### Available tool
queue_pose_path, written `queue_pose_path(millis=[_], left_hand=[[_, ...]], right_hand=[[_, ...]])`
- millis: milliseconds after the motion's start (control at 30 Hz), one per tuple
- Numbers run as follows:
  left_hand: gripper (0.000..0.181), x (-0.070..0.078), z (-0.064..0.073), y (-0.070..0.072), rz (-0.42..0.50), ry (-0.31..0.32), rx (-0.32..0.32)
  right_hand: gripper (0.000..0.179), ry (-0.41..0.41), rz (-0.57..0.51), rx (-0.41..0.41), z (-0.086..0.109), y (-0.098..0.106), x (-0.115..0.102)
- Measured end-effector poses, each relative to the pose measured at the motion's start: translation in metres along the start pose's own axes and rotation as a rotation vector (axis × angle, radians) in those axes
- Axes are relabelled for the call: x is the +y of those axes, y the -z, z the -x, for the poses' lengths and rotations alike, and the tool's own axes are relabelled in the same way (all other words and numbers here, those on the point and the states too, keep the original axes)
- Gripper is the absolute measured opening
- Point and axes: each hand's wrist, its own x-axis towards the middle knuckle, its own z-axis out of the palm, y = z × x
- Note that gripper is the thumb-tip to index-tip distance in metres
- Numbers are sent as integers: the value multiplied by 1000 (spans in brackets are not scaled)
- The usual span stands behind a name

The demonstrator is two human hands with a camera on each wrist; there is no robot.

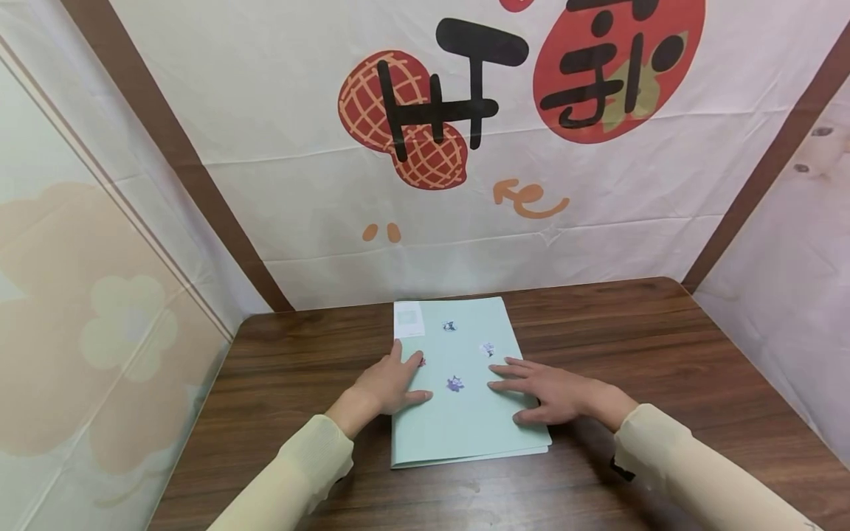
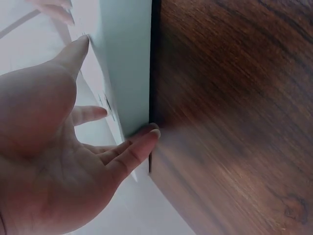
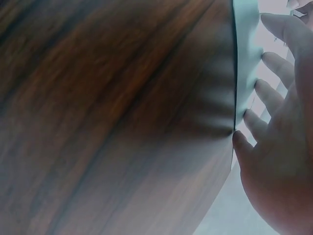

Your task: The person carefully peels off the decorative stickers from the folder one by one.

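A mint-green file folder [image 1: 478, 420] lies closed on the wooden table, its spine to the left. Small cartoon stickers dot its cover, a purple one [image 1: 454, 383] near the middle, and a white label [image 1: 409, 320] sits at the top left corner. My left hand [image 1: 390, 380] rests with spread fingers along the left side; in the left wrist view, fingertips reach down beside the spine [image 2: 129, 63]. On the right side, my right hand [image 1: 558, 391] touches the cover with its fingers spread. In the right wrist view its fingertips line the folder's edge [image 3: 244, 58].
The dark wooden table [image 1: 299, 369] extends on both sides of the folder. Behind it hangs a white cloth [image 1: 299, 206] printed with peanuts and black characters. Another printed cloth [image 1: 66, 369] stands at the left, and a pale one [image 1: 783, 295] at the right.
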Motion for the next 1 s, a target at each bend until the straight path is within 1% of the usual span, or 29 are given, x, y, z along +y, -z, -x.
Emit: queue_pose_path(millis=[200, 267, 433, 667, 800, 1000], left_hand=[[75, 1, 3, -1, 47, -32, 1], [74, 2, 4, -1, 51, -39, 2], [76, 2, 6, -3, 34, -50, 3], [77, 4, 8, -6, 11, -59, 4], [75, 2, 11, -9, -4, -82, 35], [73, -5, 14, -18, -30, -153, 88]], right_hand=[[60, -13, -1, 38, 6, -5, 0], [59, -9, 4, 55, 8, -7, 0], [58, -7, 10, 82, 12, -11, 0], [59, -7, 7, 86, 17, -13, 2], [59, -2, 2, 92, 19, -15, 3], [58, 6, -2, 101, 22, -15, 4]])
